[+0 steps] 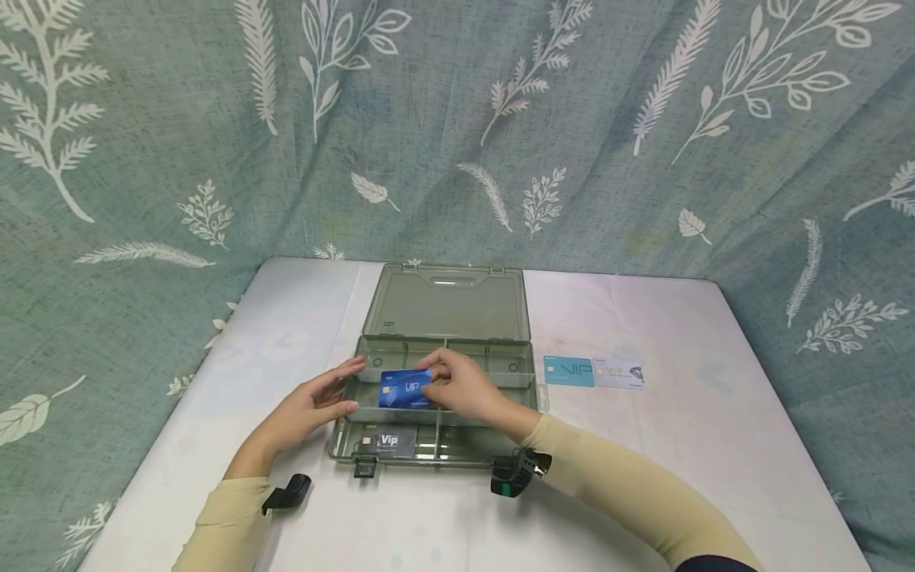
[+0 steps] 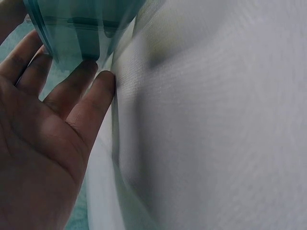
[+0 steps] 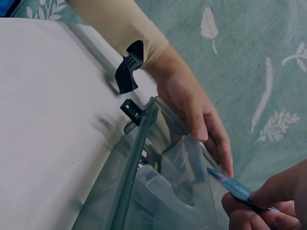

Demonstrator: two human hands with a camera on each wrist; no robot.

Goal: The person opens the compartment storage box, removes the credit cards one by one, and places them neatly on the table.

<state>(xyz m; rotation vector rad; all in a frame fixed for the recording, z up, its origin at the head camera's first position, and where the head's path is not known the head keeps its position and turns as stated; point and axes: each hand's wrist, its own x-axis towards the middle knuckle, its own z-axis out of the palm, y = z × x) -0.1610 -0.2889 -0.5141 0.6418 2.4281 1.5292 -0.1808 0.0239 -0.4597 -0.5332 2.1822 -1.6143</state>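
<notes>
A blue VIP card (image 1: 400, 389) is pinched between the thumb and fingers of my right hand (image 1: 465, 389), above the middle row of a translucent green compartment box (image 1: 486, 461). In the right wrist view the same card (image 3: 235, 187) appears nearly edge-on. My left hand (image 1: 307, 409) touches the box's left side with extended fingers. From the left wrist, its palm (image 2: 43, 139) faces the camera, the fingertips against the plastic wall. Inside the front left compartment lies a dark Vip card (image 1: 400, 442).
The box's hinged lid (image 1: 446, 306) lies back behind it. To the right, a teal VIP card (image 1: 569, 372) and a white VIP card (image 1: 619, 374) lie side by side on the white tabletop (image 1: 679, 445). Patterned green fabric (image 1: 429, 159) hangs around the table.
</notes>
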